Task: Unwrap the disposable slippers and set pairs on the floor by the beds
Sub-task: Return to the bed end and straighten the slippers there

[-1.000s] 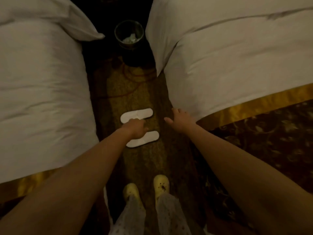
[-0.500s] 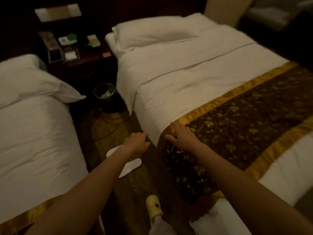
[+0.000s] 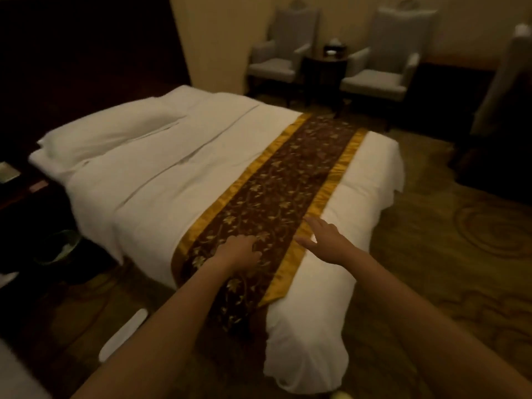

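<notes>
One flat white slipper (image 3: 123,335) lies on the carpet at the lower left, beside the right-hand bed (image 3: 201,168); my left forearm hides part of it and I cannot see its partner. My left hand (image 3: 240,251) hovers over the brown and gold bed runner (image 3: 276,197), fingers curled, holding nothing. To its right, over the runner's gold edge, is my right hand (image 3: 325,240), its fingers spread and empty.
A dark waste bin (image 3: 57,249) sits on the floor left of the bed, near a nightstand (image 3: 17,182). Two grey armchairs (image 3: 276,64) (image 3: 383,70) flank a small dark table (image 3: 325,70) at the back. Patterned carpet (image 3: 446,254) spreads to the right. Another bed's corner (image 3: 14,375) shows at the bottom left.
The view has swung up and right from the aisle to the right-hand bed. Both hands have risen from the floor; the left has left the slippers, which now lie at lower left.
</notes>
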